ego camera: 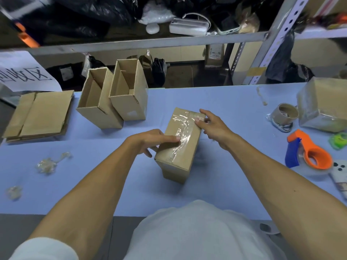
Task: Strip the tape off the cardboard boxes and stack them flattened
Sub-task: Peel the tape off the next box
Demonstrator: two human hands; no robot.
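One taped box (180, 145) at middle of blue bench (234, 102), left hand (150, 140) and right hand (213, 125) resting relaxed fingers on its tape (183, 128), two open boxes (114, 96) behind, one flattened pile (38, 115) far left, two tape scraps (47, 164)

Orange-blue tape dispenser (308, 153) right on blue table (234, 102); phone (228, 24) on shelf.

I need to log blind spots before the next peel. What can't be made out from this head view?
- Taped brown cardboard box: its underside and far side are hidden by the box itself.
- Right hand: whether its fingertips pinch the clear tape is too blurred to tell.
- Left hand: lower fingers hidden behind the box.
- White patterned object: cut off by the right edge.
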